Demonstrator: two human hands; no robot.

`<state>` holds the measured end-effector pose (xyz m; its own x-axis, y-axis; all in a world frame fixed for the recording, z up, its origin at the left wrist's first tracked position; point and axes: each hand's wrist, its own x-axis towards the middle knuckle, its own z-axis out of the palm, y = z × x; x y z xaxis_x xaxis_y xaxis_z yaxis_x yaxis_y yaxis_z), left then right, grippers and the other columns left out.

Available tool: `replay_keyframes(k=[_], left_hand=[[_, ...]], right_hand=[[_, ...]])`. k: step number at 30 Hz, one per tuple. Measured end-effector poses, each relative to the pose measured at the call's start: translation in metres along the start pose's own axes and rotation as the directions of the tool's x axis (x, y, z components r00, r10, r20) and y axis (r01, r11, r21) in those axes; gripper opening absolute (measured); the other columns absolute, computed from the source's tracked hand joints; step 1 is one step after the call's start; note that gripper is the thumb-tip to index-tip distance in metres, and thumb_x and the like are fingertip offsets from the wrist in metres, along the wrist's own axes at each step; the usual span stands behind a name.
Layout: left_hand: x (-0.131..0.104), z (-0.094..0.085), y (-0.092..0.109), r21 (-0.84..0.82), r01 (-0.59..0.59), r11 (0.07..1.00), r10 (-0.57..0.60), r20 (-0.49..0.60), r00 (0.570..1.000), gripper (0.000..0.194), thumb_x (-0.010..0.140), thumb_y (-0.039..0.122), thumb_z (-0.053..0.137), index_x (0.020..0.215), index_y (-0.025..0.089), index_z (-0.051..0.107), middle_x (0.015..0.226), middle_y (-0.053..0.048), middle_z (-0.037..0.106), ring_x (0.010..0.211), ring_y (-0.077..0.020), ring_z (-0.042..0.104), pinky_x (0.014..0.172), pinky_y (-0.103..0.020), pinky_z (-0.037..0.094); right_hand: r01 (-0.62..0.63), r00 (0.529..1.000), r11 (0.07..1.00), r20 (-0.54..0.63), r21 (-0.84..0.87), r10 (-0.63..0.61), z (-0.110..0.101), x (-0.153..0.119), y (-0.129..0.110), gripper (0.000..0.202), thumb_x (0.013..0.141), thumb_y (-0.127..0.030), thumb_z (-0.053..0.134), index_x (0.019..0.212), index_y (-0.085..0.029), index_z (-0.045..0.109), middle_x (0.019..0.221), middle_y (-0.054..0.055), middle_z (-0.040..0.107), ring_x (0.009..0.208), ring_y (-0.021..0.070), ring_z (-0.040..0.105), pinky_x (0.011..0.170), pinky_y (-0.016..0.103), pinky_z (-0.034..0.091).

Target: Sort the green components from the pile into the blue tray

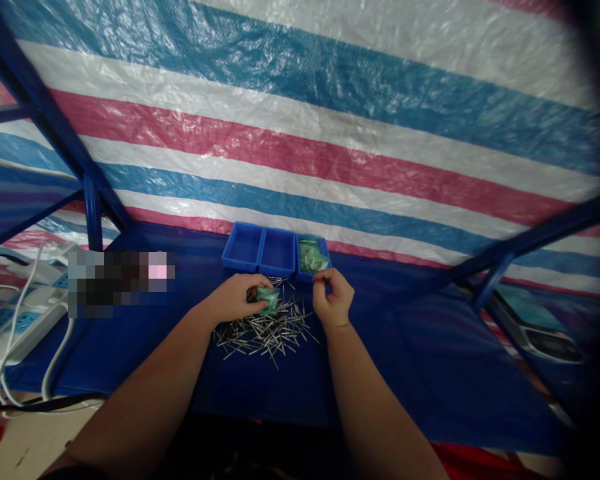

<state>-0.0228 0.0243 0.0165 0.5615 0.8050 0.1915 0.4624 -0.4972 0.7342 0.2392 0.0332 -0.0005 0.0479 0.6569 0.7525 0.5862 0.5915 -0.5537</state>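
Note:
A loose pile of thin metal pieces point(265, 333) lies on the blue table surface point(270, 393). Over its upper left part, my left hand point(237, 297) is closed around a green plastic packet point(269, 301). My right hand point(333, 297) is at the right of the pile, fingers curled and fingertips pinched just below the right blue bin point(329, 262); whatever they hold, if anything, is too small to name. Green packets point(311, 255) fill that bin. Beside it, the middle bin point(279, 251) and left bin point(243, 245) hold nothing visible.
White power strips point(43, 327) with cables are at the left, near a pixelated area. Blue metal frame bars point(93, 213) stand at both sides. A striped plastic sheet point(300, 120) hangs behind the bins. At the far right is a scale-like device point(545, 333).

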Motion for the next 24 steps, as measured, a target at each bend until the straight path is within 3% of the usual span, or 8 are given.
replay_keyframes(k=[3, 7, 13, 21, 24], left_hand=[[0.001, 0.001, 0.0, -0.059, 0.038, 0.998, -0.043, -0.086, 0.995, 0.034, 0.083, 0.028, 0.069, 0.116, 0.021, 0.066, 0.078, 0.0, 0.066, 0.066, -0.014, 0.059, 0.065, -0.029, 0.046], [0.002, 0.001, 0.001, -0.125, 0.078, 0.989, -0.1, -0.186, 0.978, 0.031, 0.083, 0.032, 0.071, 0.11, 0.019, 0.068, 0.081, -0.001, 0.069, 0.067, -0.0136, 0.059, 0.065, -0.029, 0.047], [0.005, 0.006, -0.004, -0.232, 0.039, 0.972, -0.108, -0.294, 0.95, 0.023, 0.084, 0.038, 0.072, 0.093, 0.018, 0.07, 0.079, -0.003, 0.07, 0.069, -0.0142, 0.061, 0.067, -0.03, 0.05], [0.006, 0.005, 0.002, -0.134, -0.068, 0.989, 0.026, -0.297, 0.954, 0.015, 0.09, 0.032, 0.067, 0.084, 0.019, 0.07, 0.078, -0.001, 0.068, 0.071, -0.0139, 0.061, 0.068, -0.029, 0.047], [0.007, 0.005, 0.005, -0.102, -0.1, 0.99, 0.067, -0.285, 0.956, 0.015, 0.092, 0.031, 0.065, 0.085, 0.019, 0.07, 0.078, -0.002, 0.067, 0.072, -0.014, 0.06, 0.068, -0.029, 0.046]], right_hand=[[0.004, 0.999, 1.0, 0.039, 0.027, -0.005, 0.001, 0.0, -0.003, 0.014, 0.08, -0.01, 0.053, 0.078, -0.021, 0.061, 0.073, 0.0, 0.063, 0.064, 0.0157, 0.059, 0.063, 0.029, 0.047], [0.019, 0.994, 0.997, 0.107, 0.072, -0.027, 0.001, 0.0, -0.01, 0.01, 0.084, -0.014, 0.058, 0.089, -0.021, 0.064, 0.074, 0.0, 0.061, 0.062, 0.015, 0.055, 0.061, 0.03, 0.046], [0.079, 0.934, 0.979, 0.329, 0.189, -0.139, 0.007, -0.001, -0.028, 0.038, 0.085, -0.026, 0.068, 0.122, -0.024, 0.062, 0.094, 0.005, 0.066, 0.073, 0.018, 0.057, 0.066, 0.034, 0.051], [0.045, 0.926, 0.975, 0.358, 0.217, -0.122, 0.017, -0.004, -0.033, 0.053, 0.086, -0.025, 0.069, 0.136, -0.026, 0.053, 0.099, 0.005, 0.064, 0.074, 0.0177, 0.056, 0.071, 0.036, 0.052], [0.039, 0.92, 0.973, 0.373, 0.225, -0.123, 0.017, -0.003, -0.035, 0.044, 0.087, -0.021, 0.067, 0.13, -0.025, 0.057, 0.097, 0.005, 0.062, 0.075, 0.0176, 0.056, 0.072, 0.036, 0.051]])
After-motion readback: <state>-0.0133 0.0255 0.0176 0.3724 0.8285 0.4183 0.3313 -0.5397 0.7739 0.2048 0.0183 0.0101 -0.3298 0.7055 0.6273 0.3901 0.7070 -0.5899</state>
